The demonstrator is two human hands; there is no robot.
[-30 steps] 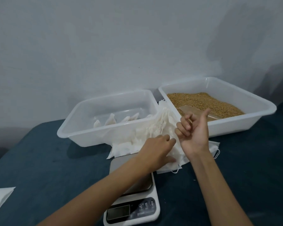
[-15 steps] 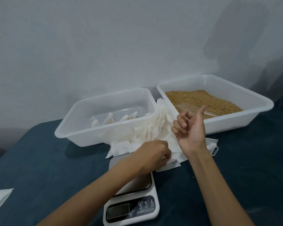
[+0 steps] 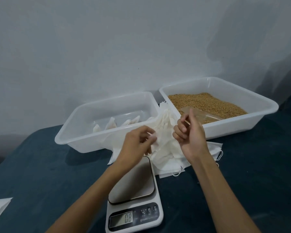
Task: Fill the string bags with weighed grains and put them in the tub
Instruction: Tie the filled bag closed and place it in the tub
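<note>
The left hand (image 3: 138, 145) pinches a white string bag at the top of the heap of string bags (image 3: 168, 143), which lies between the two tubs and the scale (image 3: 134, 195) near the table's (image 3: 40, 174) middle. The right hand (image 3: 190, 135) hovers beside it, fingers curled; whether they hold a string is unclear. The tub (image 3: 77, 133) toward the far left edge holds several filled bags (image 3: 111, 126). The grain tub (image 3: 259, 113), far right, holds grains (image 3: 208, 103) and a scoop (image 3: 202, 113).

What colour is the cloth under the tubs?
Dark teal table cloth, seen in the head view.
</note>
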